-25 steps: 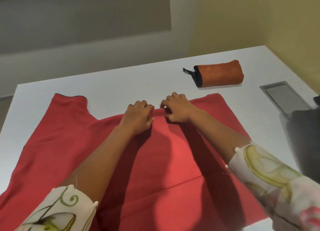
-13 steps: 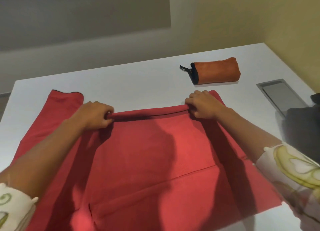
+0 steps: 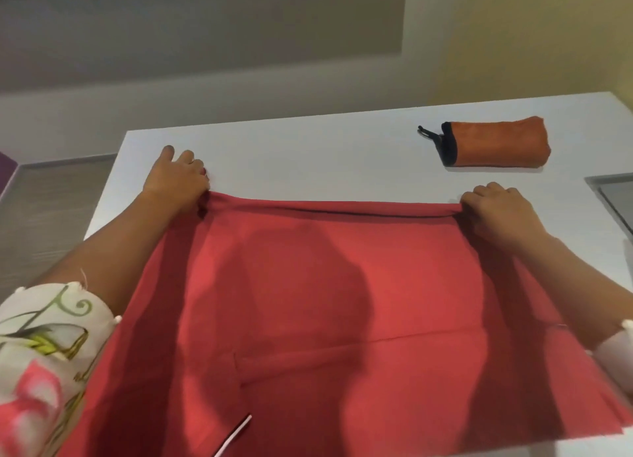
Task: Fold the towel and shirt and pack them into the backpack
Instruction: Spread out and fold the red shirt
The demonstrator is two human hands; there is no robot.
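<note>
Left grip (image 3: 178,182) and right grip (image 3: 496,210) each pinched one end of the rolled far edge of the red shirt (image 3: 325,285) — its long axis running straight across between them — the rest spread on the table (image 3: 308,155) towards the person.

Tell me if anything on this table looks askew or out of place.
The left hand and right hand grip the red shirt evenly at its far edge. Only a white strip lies slanted on it near the front; I cannot tell what it is.
</note>
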